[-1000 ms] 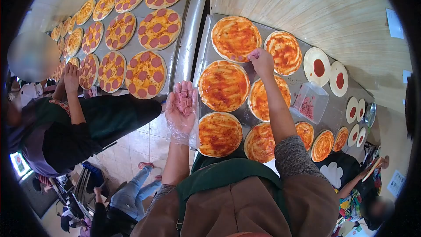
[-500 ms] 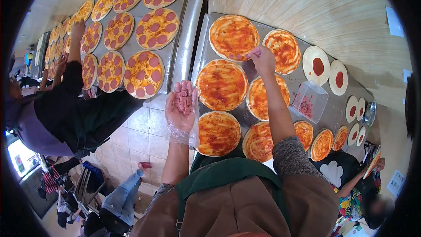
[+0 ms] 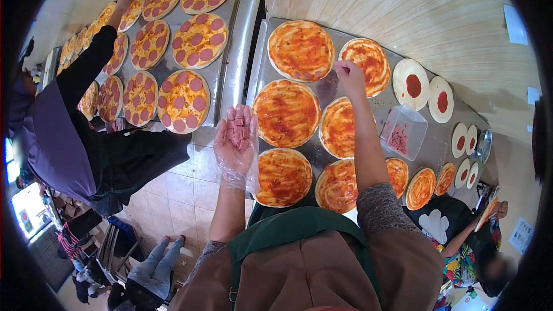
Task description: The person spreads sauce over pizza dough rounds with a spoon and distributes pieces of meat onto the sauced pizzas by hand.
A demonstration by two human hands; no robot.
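My left hand (image 3: 235,144), in a clear plastic glove, is palm up beside the near table. It cradles a small pile of diced pink meat (image 3: 239,132). My right hand (image 3: 350,78) has its fingertips pinched together just off the right edge of a sauced pizza base (image 3: 300,49); what they hold, if anything, is too small to make out. A few meat pieces lie along that base's lower edge. Below it is a second sauced base (image 3: 287,112), and another sauced base (image 3: 364,66) lies right of my right hand.
A clear plastic tub (image 3: 406,129) with more diced meat stands right of my right forearm. Bases with sauce spots (image 3: 412,83) lie farther right. Pizzas topped with round slices (image 3: 184,101) cover the left table, where a co-worker (image 3: 63,132) reaches across. Another person holds a base at right.
My right hand has shifted slightly right, off the top base's lower edge. My left hand still holds the meat. The co-worker's arm at left has reached farther up over the pizzas.
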